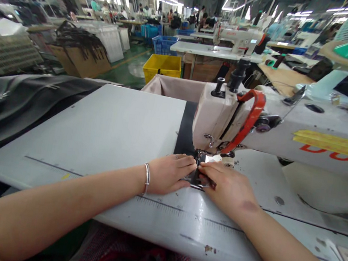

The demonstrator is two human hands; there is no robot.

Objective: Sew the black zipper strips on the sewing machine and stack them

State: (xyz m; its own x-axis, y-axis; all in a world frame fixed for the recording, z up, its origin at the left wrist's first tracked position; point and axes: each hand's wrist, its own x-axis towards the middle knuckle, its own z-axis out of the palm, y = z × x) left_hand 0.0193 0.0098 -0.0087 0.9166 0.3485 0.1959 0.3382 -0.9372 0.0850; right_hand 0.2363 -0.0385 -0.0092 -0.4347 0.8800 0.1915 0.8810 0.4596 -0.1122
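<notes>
My left hand [169, 174], with a silver bangle on the wrist, lies flat with its fingers stretched toward the needle, pressing on a black fabric strip [186, 128]. My right hand [227, 187] rests beside it, fingers flat and together on the same strip just in front of the presser foot. The strip runs away from me under the head of a white sewing machine [217, 117] with a red guard. The fabric's near end is mostly hidden under my fingers.
The white sewing table [102, 133] carries a printed ruler line along its front. Dark fabric pieces [19, 100] lie piled at the left. A beige bin [173, 88] stands behind the table, a yellow crate [162, 66] and more sewing stations beyond.
</notes>
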